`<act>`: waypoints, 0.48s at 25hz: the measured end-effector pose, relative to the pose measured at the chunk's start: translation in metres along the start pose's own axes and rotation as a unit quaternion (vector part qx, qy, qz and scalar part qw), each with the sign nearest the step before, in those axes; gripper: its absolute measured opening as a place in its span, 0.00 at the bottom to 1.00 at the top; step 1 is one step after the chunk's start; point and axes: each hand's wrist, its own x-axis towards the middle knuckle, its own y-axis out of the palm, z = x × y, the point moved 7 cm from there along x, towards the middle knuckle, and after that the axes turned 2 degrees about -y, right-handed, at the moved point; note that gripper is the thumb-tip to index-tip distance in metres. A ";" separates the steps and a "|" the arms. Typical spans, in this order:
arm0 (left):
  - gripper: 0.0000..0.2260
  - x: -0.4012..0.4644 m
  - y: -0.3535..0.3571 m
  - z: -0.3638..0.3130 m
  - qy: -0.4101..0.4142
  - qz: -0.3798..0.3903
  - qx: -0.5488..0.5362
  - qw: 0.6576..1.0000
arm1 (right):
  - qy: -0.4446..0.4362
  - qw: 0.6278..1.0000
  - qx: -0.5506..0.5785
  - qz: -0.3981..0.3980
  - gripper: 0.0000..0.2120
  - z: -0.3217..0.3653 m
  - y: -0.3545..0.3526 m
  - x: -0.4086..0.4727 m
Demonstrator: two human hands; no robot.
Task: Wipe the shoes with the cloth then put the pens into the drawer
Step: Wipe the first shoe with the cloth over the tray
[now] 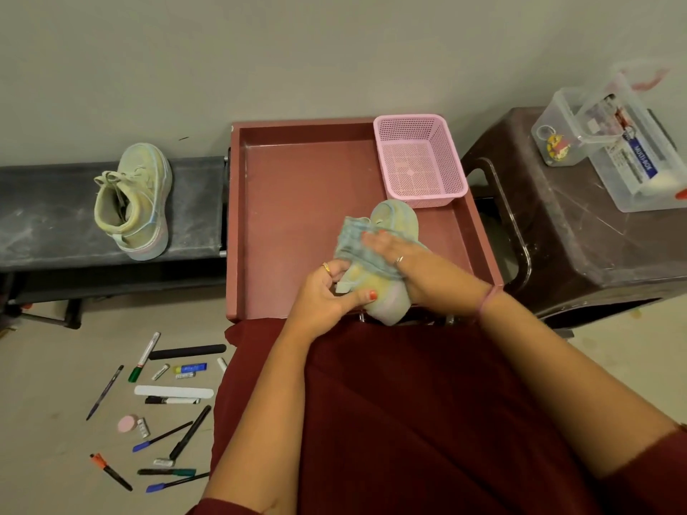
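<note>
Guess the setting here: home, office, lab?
Probably a home, worked at floor level: pens scattered on the floor, a sneaker on a low dark bench, plastic storage boxes on a stool.

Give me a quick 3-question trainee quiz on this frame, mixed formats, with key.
1. True or false: the pink basket in the drawer holds pens.
2. Multiple choice: where is the second shoe? A) in the drawer B) on the dark bench C) on the brown stool
3. Fill in: the right hand presses the ____ against the held shoe, while the left hand grips that shoe.

Key
1. False; the basket shows nothing inside, and the pens lie on the floor.
2. B
3. cloth
</note>
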 end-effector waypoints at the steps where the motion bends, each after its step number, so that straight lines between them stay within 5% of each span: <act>1: 0.16 0.000 0.000 0.001 -0.002 0.000 -0.004 1.000 | 0.046 0.999 0.025 0.007 0.30 -0.016 -0.004 0.000; 4: 0.17 0.001 -0.008 0.000 0.000 -0.018 -0.015 1.000 | 0.119 0.992 0.047 -0.015 0.33 -0.002 0.005 -0.002; 8: 0.18 0.001 -0.017 0.003 -0.003 -0.007 -0.009 1.000 | 0.057 0.996 0.037 -0.053 0.39 0.052 0.027 -0.032; 12: 0.18 0.002 -0.016 0.009 -0.025 -0.002 -0.032 0.999 | 0.170 0.982 0.071 -0.033 0.41 -0.032 0.015 -0.017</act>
